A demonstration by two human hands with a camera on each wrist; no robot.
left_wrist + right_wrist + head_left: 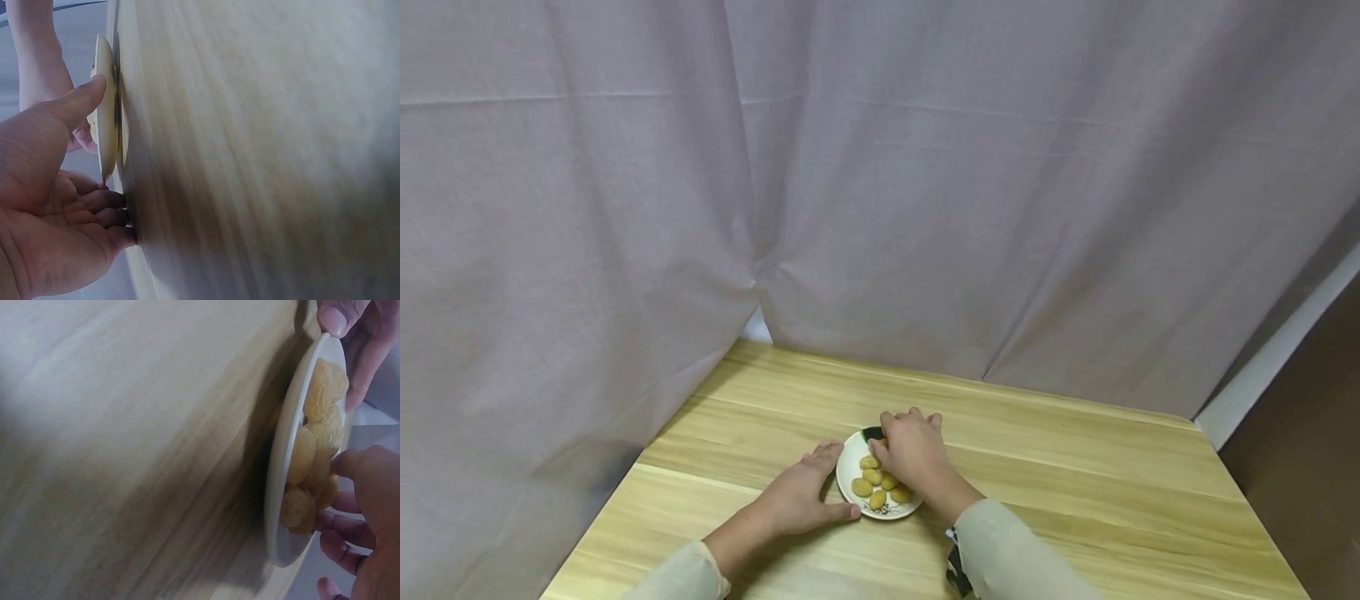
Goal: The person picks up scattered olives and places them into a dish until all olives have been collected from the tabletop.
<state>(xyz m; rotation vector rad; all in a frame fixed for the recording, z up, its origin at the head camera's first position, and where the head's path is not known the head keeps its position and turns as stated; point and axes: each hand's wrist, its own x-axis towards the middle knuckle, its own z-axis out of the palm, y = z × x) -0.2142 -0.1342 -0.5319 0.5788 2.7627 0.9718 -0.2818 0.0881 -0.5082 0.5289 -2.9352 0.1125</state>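
A small white plate point(844, 473) with a dark green patch and a dark printed pattern rests on the table. Several yellow-brown, wrinkled oval pieces that look like dried fruit point(862, 487) lie on it. My left hand point(805, 496) holds the plate at its left side, the thumb point(87, 97) against the rim and the fingers around its outer edge. Over the plate's right side is my right hand point(916, 450). Its thumb and fingers point(347, 531) close around a piece of dried fruit point(326, 490) at the top of the heap, partly hidden by the fingers.
The wooden table point(1075, 500) extends around the plate on all sides. Grey-mauve cloth point(880, 208) hangs behind and to the left of it. A dark brown surface point(1315, 433) stands at the right.
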